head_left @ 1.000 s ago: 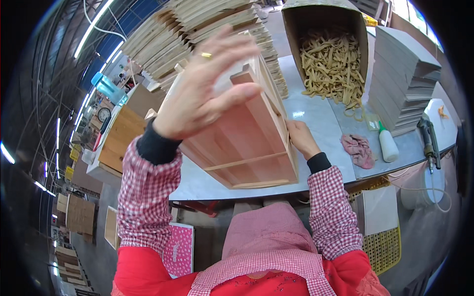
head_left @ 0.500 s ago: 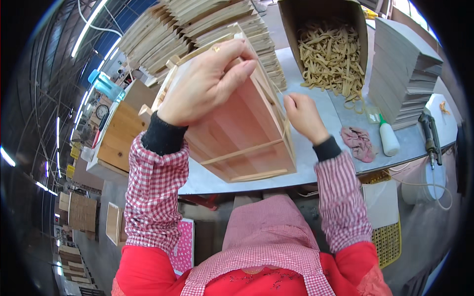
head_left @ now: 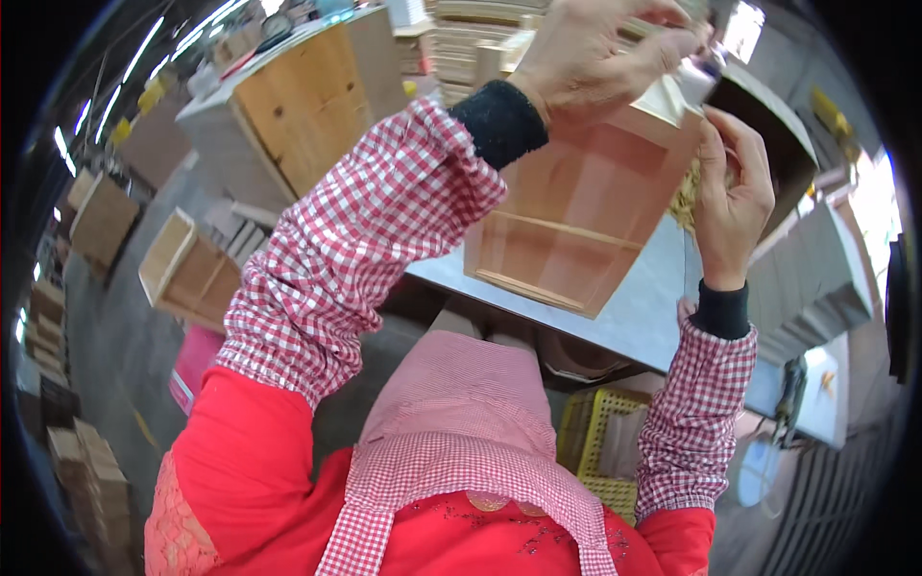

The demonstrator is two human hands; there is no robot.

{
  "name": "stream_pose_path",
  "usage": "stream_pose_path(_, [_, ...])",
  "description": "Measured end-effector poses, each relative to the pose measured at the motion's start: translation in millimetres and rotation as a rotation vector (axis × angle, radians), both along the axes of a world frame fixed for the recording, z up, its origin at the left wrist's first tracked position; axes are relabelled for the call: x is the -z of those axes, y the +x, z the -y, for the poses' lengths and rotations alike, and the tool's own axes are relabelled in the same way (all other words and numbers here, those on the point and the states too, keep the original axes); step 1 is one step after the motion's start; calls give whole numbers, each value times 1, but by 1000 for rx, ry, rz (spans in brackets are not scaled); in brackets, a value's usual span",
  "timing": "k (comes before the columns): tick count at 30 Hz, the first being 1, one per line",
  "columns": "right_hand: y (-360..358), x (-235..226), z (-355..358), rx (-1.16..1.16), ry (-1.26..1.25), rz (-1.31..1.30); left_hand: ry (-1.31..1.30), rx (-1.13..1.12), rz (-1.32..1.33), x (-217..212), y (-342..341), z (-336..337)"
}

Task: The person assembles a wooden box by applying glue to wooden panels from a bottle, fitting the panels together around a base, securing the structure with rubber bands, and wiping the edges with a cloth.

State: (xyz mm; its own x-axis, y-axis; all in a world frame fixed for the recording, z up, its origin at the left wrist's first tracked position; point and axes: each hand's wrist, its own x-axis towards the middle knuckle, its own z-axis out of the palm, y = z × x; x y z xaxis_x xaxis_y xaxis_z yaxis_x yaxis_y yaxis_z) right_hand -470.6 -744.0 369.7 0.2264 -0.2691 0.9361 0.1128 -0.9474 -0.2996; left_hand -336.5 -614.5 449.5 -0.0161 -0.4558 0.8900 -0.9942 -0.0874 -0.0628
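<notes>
A pale wooden box [head_left: 576, 206] stands tilted on the table, with a panelled face toward me. One thin strip [head_left: 562, 230] crosses that face. Over the box's top is my left hand [head_left: 600, 67], fingers bent and thumb close to the forefinger; what lies between them is blurred. My right hand [head_left: 735, 187] is raised by the box's upper right corner, its fingers curled toward the thumb. Whatever it pinches there is too small to make out. Behind that hand, tan stretchy-looking bands [head_left: 684, 197] show in part inside a dark-sided carton [head_left: 783, 125].
A grey-topped table [head_left: 615, 312] carries the box. Stacked grey boards [head_left: 816, 278] stand at the right, near a dark hand tool [head_left: 790, 394]. Under the table edge is a yellow plastic basket [head_left: 586, 437]. Left of me are a wooden cabinet [head_left: 298, 106] and an open wooden box [head_left: 197, 274].
My view has turned, and both hands have risen toward the top of the box. The right hand has come from beside the box to its upper corner, fingers less tightly closed.
</notes>
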Motion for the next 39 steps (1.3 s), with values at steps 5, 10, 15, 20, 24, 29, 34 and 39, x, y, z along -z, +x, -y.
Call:
stream_pose_path(5, [15,-11,-2,-16,-125,11,-566,505,-662,49,89,-66])
stream_pose_path(10, [30,-2,18,-132,-104,71,-470,317,-1298,152,149,-94])
stream_pose_path(15, [48,-4,32,-109,-148,304,-225,253,-1768,249,166,-59])
stream_pose_path(20, [47,-3,26,55,-110,312,274,300,-2074,253,178,-25])
stream_pose_path(24, [47,-3,23,136,-108,301,498,253,-2002,239,176,-30])
stream_pose_path(29, [43,-3,17,218,-104,285,489,439,-2240,255,184,-2])
stream_pose_path(34, [43,-5,18,256,-114,261,118,980,-2077,205,249,24])
stream_pose_path(39, [46,-6,6,307,-85,251,-110,847,-1877,233,261,25])
